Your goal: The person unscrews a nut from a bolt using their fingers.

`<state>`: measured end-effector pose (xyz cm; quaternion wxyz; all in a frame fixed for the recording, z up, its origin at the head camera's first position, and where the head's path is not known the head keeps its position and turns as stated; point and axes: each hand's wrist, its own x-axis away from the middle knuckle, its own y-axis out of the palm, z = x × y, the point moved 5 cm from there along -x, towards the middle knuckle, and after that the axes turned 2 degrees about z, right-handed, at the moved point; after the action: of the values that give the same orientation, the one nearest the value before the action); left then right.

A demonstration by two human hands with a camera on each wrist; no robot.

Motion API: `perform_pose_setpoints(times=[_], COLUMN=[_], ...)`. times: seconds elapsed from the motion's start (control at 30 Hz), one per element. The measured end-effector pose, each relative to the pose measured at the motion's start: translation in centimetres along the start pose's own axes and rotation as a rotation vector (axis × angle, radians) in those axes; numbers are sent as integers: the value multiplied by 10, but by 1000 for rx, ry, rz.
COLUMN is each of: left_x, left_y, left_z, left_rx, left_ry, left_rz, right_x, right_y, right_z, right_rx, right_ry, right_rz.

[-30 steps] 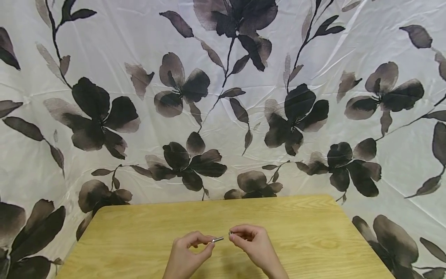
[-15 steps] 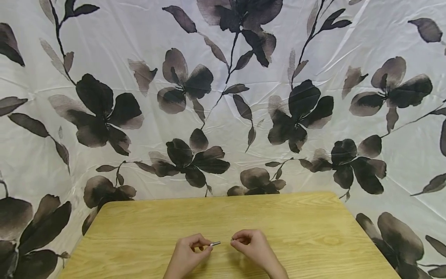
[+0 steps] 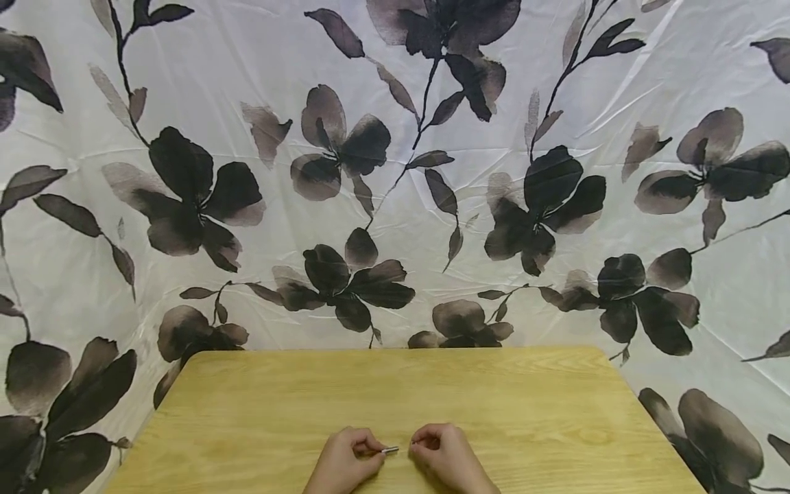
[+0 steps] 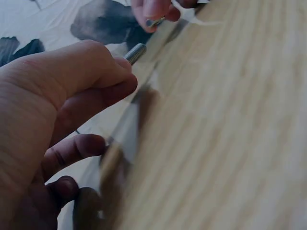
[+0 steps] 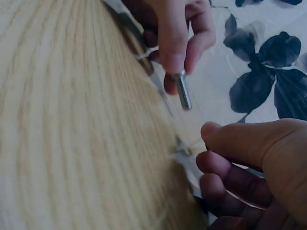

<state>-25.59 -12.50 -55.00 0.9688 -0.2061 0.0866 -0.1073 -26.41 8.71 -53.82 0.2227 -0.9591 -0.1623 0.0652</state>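
My left hand (image 3: 350,458) pinches a bolt (image 3: 391,450) between thumb and index finger, its threaded shank pointing toward the right hand. The left wrist view shows the thread of the bolt (image 4: 135,53) clearly, while its head end is covered by the fingers. Opposite, my right hand (image 3: 449,457) holds a small metal nut (image 4: 154,22) at the tips of thumb and index finger. Fingers hide most of this nut in the head and right wrist views. A narrow gap separates bolt and nut. Both hands are above the near part of the table.
A wooden table (image 3: 278,398) with light yellow grain lies beneath the hands. Behind it, and along its sides, hangs a white cloth (image 3: 432,288) printed with dark flowers.
Both hands sit lower in the head view, and the view itself has shifted a little. Bolt and nut stay in the same hands, with a small gap between them throughout.
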Motion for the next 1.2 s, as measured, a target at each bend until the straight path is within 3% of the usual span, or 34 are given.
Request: perform_pose_setpoints(times=[0.17,0.4,0.83,1.03,1.2], left_x=[-2,-4,-6,0,1], left_y=[3,4,4,-1,-2], left_z=[4,6,7,5,3], left_rx=[-94,-169,-158,-184,-181], left_ry=[8,11,78,54,56], left_rz=[8,26,9,12,20], right_x=[0,-2,0,0,-2], right_y=[-2,-4,-3,6,7], right_z=[-6,-5,-7,-3,-3], right_rx=[69,146,164,103,128], right_ry=[-45,-43,-41,7,8], right_rz=[5,-12,-15,-55,-40])
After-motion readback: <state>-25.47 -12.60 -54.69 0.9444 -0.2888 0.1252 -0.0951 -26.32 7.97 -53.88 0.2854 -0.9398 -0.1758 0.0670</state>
